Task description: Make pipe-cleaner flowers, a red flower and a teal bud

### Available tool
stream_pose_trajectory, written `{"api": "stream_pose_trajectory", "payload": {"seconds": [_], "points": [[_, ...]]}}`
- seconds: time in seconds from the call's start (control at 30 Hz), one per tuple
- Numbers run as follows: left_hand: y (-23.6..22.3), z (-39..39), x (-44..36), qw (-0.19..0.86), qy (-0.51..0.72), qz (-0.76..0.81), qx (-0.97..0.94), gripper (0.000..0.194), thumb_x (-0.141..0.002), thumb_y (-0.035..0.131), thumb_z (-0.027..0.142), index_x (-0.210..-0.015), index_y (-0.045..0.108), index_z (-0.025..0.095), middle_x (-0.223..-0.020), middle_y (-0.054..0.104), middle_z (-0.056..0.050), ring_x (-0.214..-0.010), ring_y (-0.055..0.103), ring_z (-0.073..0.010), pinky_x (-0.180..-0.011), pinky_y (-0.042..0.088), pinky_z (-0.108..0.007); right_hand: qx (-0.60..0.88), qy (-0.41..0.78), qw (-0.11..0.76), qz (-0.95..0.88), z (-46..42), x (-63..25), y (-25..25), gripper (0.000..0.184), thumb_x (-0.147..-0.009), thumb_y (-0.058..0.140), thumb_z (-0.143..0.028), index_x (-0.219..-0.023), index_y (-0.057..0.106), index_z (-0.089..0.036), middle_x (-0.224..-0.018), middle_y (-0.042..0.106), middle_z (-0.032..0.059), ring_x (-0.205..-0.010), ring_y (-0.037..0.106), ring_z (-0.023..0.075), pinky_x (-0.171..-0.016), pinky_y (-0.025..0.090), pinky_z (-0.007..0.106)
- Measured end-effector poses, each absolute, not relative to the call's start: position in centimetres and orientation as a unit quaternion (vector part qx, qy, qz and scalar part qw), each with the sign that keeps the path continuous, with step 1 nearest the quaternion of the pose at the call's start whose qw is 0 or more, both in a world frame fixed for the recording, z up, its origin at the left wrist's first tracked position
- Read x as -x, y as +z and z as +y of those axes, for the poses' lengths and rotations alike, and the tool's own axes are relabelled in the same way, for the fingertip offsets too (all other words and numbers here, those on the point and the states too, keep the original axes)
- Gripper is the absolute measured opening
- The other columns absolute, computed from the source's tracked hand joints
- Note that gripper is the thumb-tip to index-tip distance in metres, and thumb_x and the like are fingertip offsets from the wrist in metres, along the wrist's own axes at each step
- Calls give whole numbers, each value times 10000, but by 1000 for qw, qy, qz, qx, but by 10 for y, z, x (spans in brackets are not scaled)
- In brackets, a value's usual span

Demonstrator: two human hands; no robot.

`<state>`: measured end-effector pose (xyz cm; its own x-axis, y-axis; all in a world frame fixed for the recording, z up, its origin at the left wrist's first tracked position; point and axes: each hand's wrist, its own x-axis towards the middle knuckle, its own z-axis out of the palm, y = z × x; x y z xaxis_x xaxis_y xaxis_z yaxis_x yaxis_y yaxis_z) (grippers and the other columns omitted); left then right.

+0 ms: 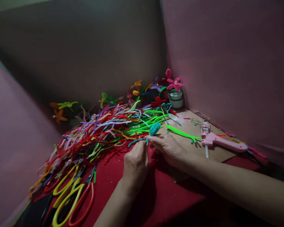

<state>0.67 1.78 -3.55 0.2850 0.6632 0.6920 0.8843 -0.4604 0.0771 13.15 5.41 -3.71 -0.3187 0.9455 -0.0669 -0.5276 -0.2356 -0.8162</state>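
A teal pipe-cleaner bud [154, 129] stands up just above my fingertips, near the middle of the view. My right hand [169, 148] pinches it at its base, thumb and fingers pressed together. My left hand [135, 157] is closed close beside it, also at the lower end of the teal piece; its fingertips are partly hidden behind the hand. A loose teal length of pipe cleaner [135, 142] sticks out to the left of my fingers. Right behind the hands lies a big heap of coloured pipe cleaners [104, 126], with bright green ones nearest the bud.
A pink glue gun [223, 142] lies on a cardboard sheet [183, 132] at right, by a green pipe-cleaner piece [181, 131]. Scissors with yellow handles [67, 205] and red handles [92, 195] lie front left. Pipe-cleaner flowers [175, 84] and a small white pot [176, 100] stand along the walls.
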Motion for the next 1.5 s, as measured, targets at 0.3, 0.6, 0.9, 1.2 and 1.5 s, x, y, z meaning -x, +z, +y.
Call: {"api": "stream_pose_trajectory", "payload": {"seconds": [0.3, 0.6, 0.9, 1.2, 1.5], "points": [[-22, 13, -8, -184, -454, -556, 671, 170, -837, 493, 284, -755, 596, 176, -588, 504, 28, -534, 445, -94, -519, 354, -194, 228, 718, 486, -442, 57, -138, -37, 138, -657, 693, -287, -699, 666, -158, -589, 546, -19, -551, 406, 99, -524, 288, 245], [-20, 16, -9, -398, -475, -544, 566, 203, -775, 574, 339, -703, 561, 150, -512, 419, 63, -426, 312, -42, -402, 236, -165, 282, 645, 510, -494, 55, -140, -29, 135, -643, 611, -226, -540, 555, -160, -531, 453, -49, -532, 331, 91, -549, 254, 260], [-15, 15, -11, -511, -499, -504, 485, 238, -699, 662, 344, -681, 541, 140, -475, 444, 70, -342, 285, -10, -345, 189, -140, 241, 646, 513, -511, 60, -140, -38, 162, -697, 586, -220, -548, 563, -160, -545, 467, -36, -537, 354, 94, -550, 282, 247], [-18, 14, -6, -672, -482, -362, 431, 200, -768, 604, 336, -834, 570, 150, -520, 400, 90, -311, 148, 10, -302, 200, -133, 158, 691, 493, -505, 60, -140, -40, 163, -756, 619, -295, -700, 649, -145, -635, 546, -5, -576, 428, 98, -565, 325, 242], [-22, 10, -14, -335, -505, -528, 595, 212, -786, 569, 325, -646, 558, 165, -520, 492, 40, -383, 410, -44, -365, 293, -161, 182, 665, 515, -509, 55, -138, -38, 149, -744, 639, -300, -669, 652, -173, -655, 587, -14, -646, 505, 126, -678, 388, 275]]}}
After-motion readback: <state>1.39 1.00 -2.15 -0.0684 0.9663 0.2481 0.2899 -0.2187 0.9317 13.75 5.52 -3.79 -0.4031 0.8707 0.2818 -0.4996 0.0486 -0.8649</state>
